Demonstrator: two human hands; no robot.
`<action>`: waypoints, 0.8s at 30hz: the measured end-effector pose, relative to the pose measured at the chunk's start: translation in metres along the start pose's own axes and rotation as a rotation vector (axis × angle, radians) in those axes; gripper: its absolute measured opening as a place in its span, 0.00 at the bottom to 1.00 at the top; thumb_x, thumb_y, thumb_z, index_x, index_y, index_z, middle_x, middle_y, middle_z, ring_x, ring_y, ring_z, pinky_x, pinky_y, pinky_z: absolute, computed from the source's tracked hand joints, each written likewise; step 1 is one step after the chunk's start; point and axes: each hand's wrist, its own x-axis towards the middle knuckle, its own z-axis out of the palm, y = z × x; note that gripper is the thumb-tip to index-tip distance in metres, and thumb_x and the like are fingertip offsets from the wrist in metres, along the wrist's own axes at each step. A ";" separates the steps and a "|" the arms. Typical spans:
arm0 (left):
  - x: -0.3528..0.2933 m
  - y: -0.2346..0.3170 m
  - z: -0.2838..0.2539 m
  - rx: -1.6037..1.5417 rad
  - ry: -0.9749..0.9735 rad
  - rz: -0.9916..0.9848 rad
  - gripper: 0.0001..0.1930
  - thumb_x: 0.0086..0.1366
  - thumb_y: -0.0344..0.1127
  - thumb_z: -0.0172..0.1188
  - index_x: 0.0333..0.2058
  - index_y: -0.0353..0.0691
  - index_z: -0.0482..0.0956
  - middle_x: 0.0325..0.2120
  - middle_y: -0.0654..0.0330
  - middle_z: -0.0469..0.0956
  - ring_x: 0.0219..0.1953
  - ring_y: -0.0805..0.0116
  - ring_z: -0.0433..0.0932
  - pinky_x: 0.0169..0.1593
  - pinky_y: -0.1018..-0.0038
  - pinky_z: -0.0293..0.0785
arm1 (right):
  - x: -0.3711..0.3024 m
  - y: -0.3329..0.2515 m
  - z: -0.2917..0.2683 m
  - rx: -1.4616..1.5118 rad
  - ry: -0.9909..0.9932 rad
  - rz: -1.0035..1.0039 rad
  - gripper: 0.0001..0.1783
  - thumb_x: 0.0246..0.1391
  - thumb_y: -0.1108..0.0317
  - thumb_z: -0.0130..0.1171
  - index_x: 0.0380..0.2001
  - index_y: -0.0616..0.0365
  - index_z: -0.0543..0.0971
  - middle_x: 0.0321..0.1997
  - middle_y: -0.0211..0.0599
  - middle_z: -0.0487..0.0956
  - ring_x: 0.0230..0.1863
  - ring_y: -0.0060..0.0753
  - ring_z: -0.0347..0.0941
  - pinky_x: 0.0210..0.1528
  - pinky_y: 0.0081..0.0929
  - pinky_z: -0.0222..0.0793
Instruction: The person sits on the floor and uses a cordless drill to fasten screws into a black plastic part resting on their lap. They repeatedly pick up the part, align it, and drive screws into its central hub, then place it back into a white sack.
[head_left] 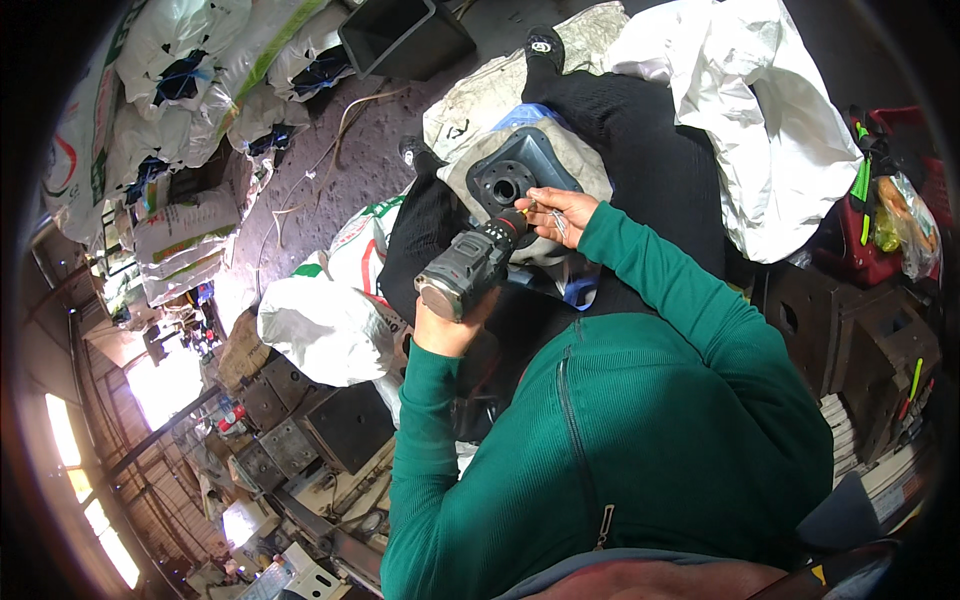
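Dark grey moulded part with a round ringed hub (520, 166) lies just beyond both hands

It rests on a pale, creased cloth-like sack (588, 172) between the legs in black ribbed trousers (655, 140), with the hub and its dark central hole toward the wearer. Its long axis seems to slant from the hub up and to the right, though the steep view leaves this unsure. The relation that matters most is that between hub and tool nose: the dark grey power drill (466, 268) points up and rightward, its red-banded nose just beside the hub's near right edge; whether they touch cannot be told. The left hand (446, 330) has its grip clamped round the drill from below, most fingers hidden. The right hand (562, 214) is nearer the part, its fingertips pinched together by the drill's nose with thin silvery pieces (560, 224) among them. From the left grip, the part lies forward and right; from the right grip, forward and left
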 end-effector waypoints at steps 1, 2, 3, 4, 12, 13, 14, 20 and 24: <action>0.001 0.001 -0.001 0.041 0.009 0.052 0.22 0.49 0.32 0.65 0.45 0.37 0.74 0.42 0.53 0.77 0.44 0.58 0.77 0.46 0.69 0.73 | 0.000 -0.001 0.000 -0.007 -0.009 0.006 0.10 0.58 0.62 0.54 0.39 0.53 0.74 0.42 0.30 0.79 0.36 0.19 0.77 0.32 0.17 0.77; 0.003 0.001 -0.001 0.082 0.021 0.104 0.23 0.49 0.32 0.65 0.46 0.38 0.74 0.42 0.53 0.77 0.44 0.57 0.77 0.47 0.69 0.73 | -0.001 -0.001 0.000 -0.015 -0.004 0.019 0.10 0.58 0.62 0.54 0.39 0.53 0.75 0.41 0.30 0.79 0.35 0.19 0.77 0.31 0.16 0.77; 0.004 0.002 -0.002 0.118 0.029 0.167 0.23 0.49 0.32 0.65 0.47 0.38 0.73 0.42 0.52 0.77 0.45 0.57 0.77 0.47 0.69 0.73 | -0.001 -0.001 -0.001 -0.019 -0.017 0.021 0.10 0.58 0.62 0.54 0.39 0.54 0.75 0.40 0.29 0.79 0.35 0.19 0.77 0.31 0.16 0.76; 0.004 0.003 -0.003 0.154 0.038 0.229 0.24 0.49 0.32 0.65 0.47 0.39 0.73 0.43 0.52 0.76 0.45 0.56 0.76 0.47 0.69 0.73 | 0.000 -0.001 -0.001 -0.023 0.008 0.037 0.10 0.58 0.61 0.54 0.38 0.54 0.75 0.39 0.29 0.79 0.34 0.19 0.77 0.31 0.16 0.76; 0.003 0.019 0.005 0.294 -0.027 0.190 0.37 0.47 0.33 0.66 0.58 0.47 0.63 0.45 0.56 0.76 0.39 0.55 0.79 0.41 0.71 0.76 | 0.012 0.005 -0.001 0.057 0.071 -0.006 0.14 0.59 0.59 0.53 0.36 0.60 0.75 0.31 0.31 0.77 0.26 0.19 0.74 0.29 0.18 0.74; 0.005 0.019 0.004 0.282 -0.046 0.171 0.36 0.47 0.33 0.66 0.58 0.47 0.64 0.45 0.56 0.76 0.40 0.55 0.79 0.41 0.71 0.76 | 0.012 0.007 -0.001 0.051 0.065 -0.008 0.13 0.59 0.59 0.53 0.36 0.60 0.75 0.30 0.30 0.77 0.24 0.17 0.72 0.26 0.17 0.71; 0.009 0.017 0.002 0.257 -0.061 0.160 0.36 0.48 0.33 0.66 0.57 0.47 0.64 0.45 0.56 0.76 0.40 0.54 0.79 0.41 0.71 0.76 | 0.012 0.008 -0.002 0.043 0.087 -0.013 0.13 0.60 0.59 0.52 0.36 0.59 0.75 0.28 0.28 0.76 0.22 0.16 0.69 0.24 0.16 0.67; 0.045 -0.003 -0.018 0.179 0.038 0.148 0.22 0.50 0.34 0.65 0.45 0.36 0.74 0.39 0.53 0.79 0.43 0.58 0.78 0.46 0.69 0.74 | 0.029 0.004 -0.027 -0.357 0.399 -0.361 0.13 0.58 0.58 0.53 0.36 0.56 0.79 0.28 0.25 0.75 0.23 0.13 0.64 0.24 0.14 0.57; 0.063 -0.007 -0.023 0.140 0.013 0.069 0.25 0.48 0.29 0.67 0.47 0.36 0.72 0.42 0.54 0.77 0.42 0.62 0.77 0.45 0.69 0.72 | 0.061 0.011 -0.036 -0.516 0.485 -0.575 0.21 0.50 0.56 0.62 0.39 0.64 0.79 0.34 0.35 0.80 0.35 0.23 0.73 0.41 0.21 0.68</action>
